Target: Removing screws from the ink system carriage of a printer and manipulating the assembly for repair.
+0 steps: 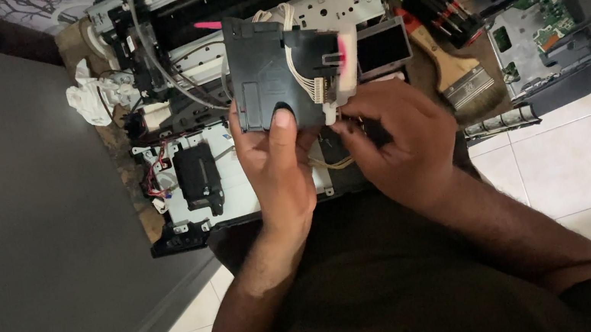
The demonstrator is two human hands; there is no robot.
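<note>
black plastic module [275,76] clamped in left hand [275,157]; right hand [395,136] pinching its white connector edge [337,102], brush [451,63] near.

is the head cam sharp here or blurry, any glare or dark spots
Head view: dim and a little soft overall; the black module in the left hand loses surface detail, the right hand is slightly smeared at the fingertips; the floor tiles at right look brightest, with no harsh glare; the lower frame falls into shadow.

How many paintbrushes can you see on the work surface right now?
1. A single paintbrush with a wooden handle lies right of the opened printer, beside a black case of screwdriver bits. Others could be hidden under the parts.
</note>
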